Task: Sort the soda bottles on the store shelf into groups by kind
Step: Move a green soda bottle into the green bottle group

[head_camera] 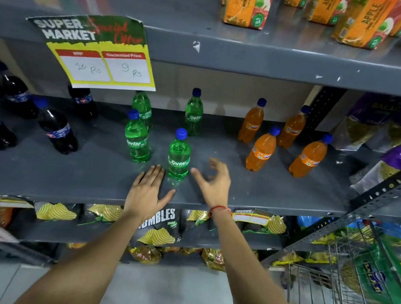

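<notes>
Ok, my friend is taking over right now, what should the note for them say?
Left hand: open, flat on the shelf, holding nothing.
Right hand: open, fingers spread, holding nothing.
Both flank the front green bottle, not touching it.
Dark cola bottles stand on the left, four green bottles in the middle, five orange bottles on the right.
Done: every kind already stands in its own group.
Left: maybe tidy the loose rows.

a shop: grey shelves (239,198) of soda bottles (179,155), price sign (99,52), trolley (353,271).
</notes>
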`<state>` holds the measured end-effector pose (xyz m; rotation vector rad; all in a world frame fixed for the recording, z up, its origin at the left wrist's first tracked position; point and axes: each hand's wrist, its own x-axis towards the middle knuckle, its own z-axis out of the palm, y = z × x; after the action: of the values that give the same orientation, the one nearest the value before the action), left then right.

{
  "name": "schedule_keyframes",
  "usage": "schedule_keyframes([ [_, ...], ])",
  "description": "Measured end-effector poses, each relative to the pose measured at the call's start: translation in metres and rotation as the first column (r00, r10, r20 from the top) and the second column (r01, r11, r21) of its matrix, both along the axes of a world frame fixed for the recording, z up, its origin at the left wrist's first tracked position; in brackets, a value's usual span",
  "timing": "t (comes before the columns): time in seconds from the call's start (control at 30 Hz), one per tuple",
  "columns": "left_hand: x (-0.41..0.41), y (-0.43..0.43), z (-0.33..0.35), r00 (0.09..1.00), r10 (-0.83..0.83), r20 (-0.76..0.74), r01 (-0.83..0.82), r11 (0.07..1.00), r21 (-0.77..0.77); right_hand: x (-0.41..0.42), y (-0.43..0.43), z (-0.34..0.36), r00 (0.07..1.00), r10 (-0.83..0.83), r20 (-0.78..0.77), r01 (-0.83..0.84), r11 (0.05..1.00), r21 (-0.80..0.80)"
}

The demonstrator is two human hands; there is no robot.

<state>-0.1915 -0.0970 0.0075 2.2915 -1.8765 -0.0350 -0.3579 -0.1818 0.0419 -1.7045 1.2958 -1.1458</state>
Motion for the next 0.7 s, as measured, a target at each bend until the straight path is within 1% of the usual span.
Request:
schedule_keyframes([
  [0.03,0.000,0.000,0.001,1.000,-0.006,-0.009,0.006,1.000,-0.003,0.013,0.003,0.000,0.997,0.068,-0.026,-0.068,0.998,0.001],
  [0.1,0.000,0.002,0.000,0.999,-0.026,-0.026,0.026,1.000,-0.003,0.034,0.009,-0.001,0.990,0.131,-0.045,-0.129,0.991,0.034],
  [0.2,0.001,0.003,-0.002,0.998,-0.057,-0.019,0.057,0.998,0.008,0.052,0.012,-0.004,0.988,0.121,-0.097,-0.115,0.991,0.068],
  [0.33,0.005,0.004,-0.004,0.997,-0.074,-0.014,0.074,0.997,0.030,0.060,0.009,-0.009,0.977,0.089,-0.193,-0.078,0.995,0.061],
  [0.43,0.005,0.004,-0.004,0.998,-0.064,-0.010,0.065,0.997,0.033,0.056,-0.002,-0.005,0.977,0.051,-0.206,-0.045,0.998,0.031],
  [0.57,0.005,0.004,-0.006,0.998,-0.070,0.004,0.070,0.997,0.019,0.045,-0.025,0.004,0.975,0.021,-0.220,-0.013,0.999,0.039],
  [0.7,0.007,0.004,-0.007,0.997,-0.074,0.012,0.074,0.997,0.009,0.039,-0.042,0.011,0.964,0.069,-0.258,-0.054,0.996,0.064],
])
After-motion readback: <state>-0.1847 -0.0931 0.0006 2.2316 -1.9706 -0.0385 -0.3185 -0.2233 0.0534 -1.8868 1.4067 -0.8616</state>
